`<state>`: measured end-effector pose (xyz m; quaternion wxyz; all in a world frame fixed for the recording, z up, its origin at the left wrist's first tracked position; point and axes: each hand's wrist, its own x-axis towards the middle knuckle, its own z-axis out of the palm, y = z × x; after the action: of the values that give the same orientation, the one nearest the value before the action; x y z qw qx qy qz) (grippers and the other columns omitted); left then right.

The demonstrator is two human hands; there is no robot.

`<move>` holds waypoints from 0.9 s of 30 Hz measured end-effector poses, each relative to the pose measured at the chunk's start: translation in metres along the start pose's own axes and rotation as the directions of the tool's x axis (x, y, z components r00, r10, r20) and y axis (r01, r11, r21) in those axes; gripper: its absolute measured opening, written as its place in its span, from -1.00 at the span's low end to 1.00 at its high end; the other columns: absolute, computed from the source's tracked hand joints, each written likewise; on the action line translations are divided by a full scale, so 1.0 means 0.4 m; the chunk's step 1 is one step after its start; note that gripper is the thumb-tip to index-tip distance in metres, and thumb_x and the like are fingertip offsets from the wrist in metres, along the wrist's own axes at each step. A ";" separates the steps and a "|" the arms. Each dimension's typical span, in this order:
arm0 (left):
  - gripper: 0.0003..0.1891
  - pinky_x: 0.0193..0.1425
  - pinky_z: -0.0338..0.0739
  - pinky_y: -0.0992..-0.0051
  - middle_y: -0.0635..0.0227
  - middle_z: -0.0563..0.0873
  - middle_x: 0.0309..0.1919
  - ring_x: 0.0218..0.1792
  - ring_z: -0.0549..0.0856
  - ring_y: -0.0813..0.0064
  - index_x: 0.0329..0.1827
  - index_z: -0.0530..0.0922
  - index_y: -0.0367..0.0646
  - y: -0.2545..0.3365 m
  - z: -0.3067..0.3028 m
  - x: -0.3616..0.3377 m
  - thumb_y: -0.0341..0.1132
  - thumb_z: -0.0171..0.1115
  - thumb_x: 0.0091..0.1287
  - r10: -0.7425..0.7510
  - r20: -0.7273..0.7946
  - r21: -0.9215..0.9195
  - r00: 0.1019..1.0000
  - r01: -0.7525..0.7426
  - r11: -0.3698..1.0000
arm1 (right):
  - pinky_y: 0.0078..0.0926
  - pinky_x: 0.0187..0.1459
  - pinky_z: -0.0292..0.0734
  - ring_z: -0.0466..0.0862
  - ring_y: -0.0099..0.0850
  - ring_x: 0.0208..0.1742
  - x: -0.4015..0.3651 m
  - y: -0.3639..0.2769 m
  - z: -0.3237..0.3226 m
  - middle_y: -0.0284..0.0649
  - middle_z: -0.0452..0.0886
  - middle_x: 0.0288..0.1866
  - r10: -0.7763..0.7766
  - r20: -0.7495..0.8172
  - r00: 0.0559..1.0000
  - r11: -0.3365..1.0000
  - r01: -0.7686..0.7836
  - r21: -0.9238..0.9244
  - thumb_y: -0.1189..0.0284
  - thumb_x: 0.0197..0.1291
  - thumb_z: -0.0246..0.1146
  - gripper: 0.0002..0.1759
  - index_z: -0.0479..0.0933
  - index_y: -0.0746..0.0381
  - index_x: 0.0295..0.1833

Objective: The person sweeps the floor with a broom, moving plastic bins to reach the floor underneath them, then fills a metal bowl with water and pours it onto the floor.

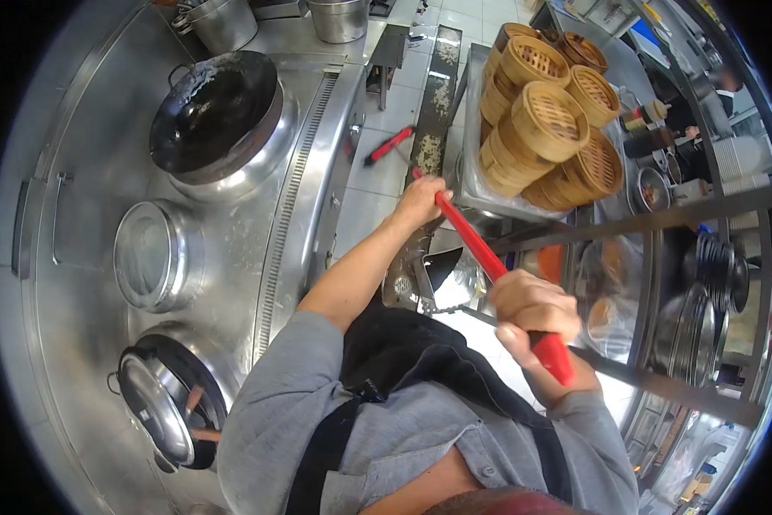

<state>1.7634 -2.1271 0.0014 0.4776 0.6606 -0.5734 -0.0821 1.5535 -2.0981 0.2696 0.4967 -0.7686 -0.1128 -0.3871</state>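
Grey shirt [420, 429] and black apron [403, 343] fill the bottom edge, seen from above.

Far left: steel cooking surface [85, 172] with a dark wok [214, 107] at the top, a lidded pot [150, 253] in the middle and a second pot [158, 403] below with its lid tilted.

Centre: left hand [420, 202] reaches forward, fingers closed around the upper end of a long red handle [472, 236]. The handle runs diagonally back over the tiled floor [377, 180], between the surface and the rack. Its working end is hidden; cannot tell what tool it is. A floor drain grate [437, 103] runs away from the person, with pale crumbs along it. A short red-handled tool [390, 144] lies on the tiles beside the grate.

Right of centre: right hand [532, 311], fingers wrapped tight on the lower part of the handle.

Right: stacked bamboo steamers [549, 120] on a metal rack [660, 219], plates [720, 266] beyond.

Judgement: floor cleaning is under way, partly done. The tiles look mostly bare, but debris on the grate remains to be cleared.
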 end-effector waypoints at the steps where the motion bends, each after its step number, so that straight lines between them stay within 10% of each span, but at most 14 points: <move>1: -0.76 -0.32 0.43 0.21 0.13 0.52 -0.53 -0.41 0.56 0.04 -0.51 0.44 -0.23 -0.057 0.003 0.056 -0.28 0.25 0.18 0.002 0.001 0.001 1.000 -0.002 1.000 | -0.25 -0.32 0.56 0.55 -0.31 -0.55 -0.002 0.059 0.018 -0.18 0.50 -0.58 0.034 -0.089 0.995 0.998 -0.038 -0.047 0.68 -0.07 0.31 -0.81 0.40 0.31 -0.51; 4: -0.83 -0.31 0.48 0.27 0.14 0.54 -0.42 -0.35 0.58 0.07 -0.37 0.49 -0.20 -0.286 0.076 0.230 -0.31 0.27 0.16 0.045 -0.072 -0.042 0.996 -0.048 0.998 | -0.14 -0.04 0.52 0.62 -0.33 -0.42 0.009 0.274 0.059 -0.17 0.56 -0.51 0.089 -0.321 0.943 0.954 -0.173 -0.243 0.72 -0.02 0.25 -0.84 0.43 0.31 -0.49; 7: -0.80 -0.17 0.51 0.27 0.15 0.56 -0.29 -0.22 0.60 0.10 -0.23 0.49 -0.15 -0.504 0.199 0.326 -0.35 0.29 0.14 -0.294 0.097 -0.479 0.951 0.303 0.824 | -0.35 0.06 0.45 0.62 -0.36 -0.22 0.001 0.524 0.057 -0.17 0.60 -0.35 0.300 -0.471 0.830 0.842 -0.462 -0.278 0.61 0.09 0.27 -0.85 0.43 0.34 -0.45; 9: -0.78 -0.04 0.48 0.23 0.17 0.57 -0.27 -0.16 0.58 0.10 -0.18 0.48 -0.12 -0.514 0.197 0.352 -0.35 0.27 0.14 -0.019 0.031 0.230 0.999 0.011 0.973 | -0.49 0.01 0.43 0.60 -0.41 -0.16 0.008 0.649 0.042 -0.15 0.62 -0.28 0.434 -0.532 0.727 0.744 -0.622 -0.244 0.57 0.13 0.26 -0.85 0.44 0.34 -0.42; 11: -0.83 0.00 0.42 0.18 0.19 0.56 -0.31 -0.16 0.55 0.07 -0.27 0.49 -0.13 -0.482 0.216 0.365 -0.31 0.27 0.15 -0.025 0.020 0.086 1.000 0.023 0.996 | -0.52 -0.11 0.44 0.60 -0.45 -0.22 0.055 0.630 0.024 -0.17 0.64 -0.28 0.411 -0.599 0.687 0.645 -0.684 -0.342 0.52 0.19 0.24 -0.85 0.47 0.35 -0.39; 20: -0.75 -0.20 0.36 0.15 0.11 0.52 -0.51 -0.32 0.52 0.03 -0.54 0.40 -0.20 -0.077 0.096 0.401 -0.28 0.19 0.21 -0.048 -0.111 -0.185 0.993 0.027 0.982 | -0.20 -0.25 0.53 0.47 -0.41 -0.58 0.222 0.374 -0.148 -0.21 0.43 -0.63 0.101 -0.590 0.801 0.978 -0.189 -0.090 0.42 0.28 0.07 -0.79 0.30 0.24 -0.41; 23: -0.78 -0.22 0.35 0.17 0.11 0.53 -0.50 -0.33 0.53 0.03 -0.55 0.40 -0.20 -0.167 0.108 0.457 -0.33 0.17 0.21 0.000 -0.169 -0.150 0.986 -0.026 0.988 | -0.19 -0.23 0.54 0.50 -0.41 -0.56 0.218 0.457 -0.109 -0.18 0.49 -0.59 0.067 -0.632 0.772 0.920 -0.293 -0.261 0.52 0.24 0.06 -0.83 0.31 0.25 -0.43; 25: -0.81 -0.24 0.36 0.15 0.12 0.55 -0.47 -0.31 0.54 0.03 -0.54 0.43 -0.19 -0.316 0.156 0.512 -0.34 0.18 0.19 0.030 -0.155 -0.073 0.987 -0.042 0.996 | -0.30 -0.07 0.51 0.62 -0.36 -0.34 0.195 0.575 -0.062 -0.07 0.64 -0.37 0.215 -0.817 0.535 0.733 -0.641 -0.227 0.56 0.15 0.20 -0.93 0.52 0.35 -0.34; 27: -0.84 -0.24 0.39 0.11 0.14 0.57 -0.45 -0.28 0.56 0.03 -0.52 0.48 -0.15 -0.473 0.194 0.553 -0.31 0.23 0.14 0.023 -0.133 -0.059 0.991 -0.031 0.998 | -0.43 0.02 0.44 0.62 -0.40 -0.12 0.173 0.729 -0.038 -0.12 0.65 -0.23 0.299 -0.761 0.575 0.681 -0.687 -0.252 0.45 0.20 0.25 -0.86 0.57 0.33 -0.30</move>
<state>1.9137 -2.3753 -0.0796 0.5355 0.6421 -0.5464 -0.0490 1.7556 -2.2660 0.1246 0.3634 -0.6794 0.4116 -0.4868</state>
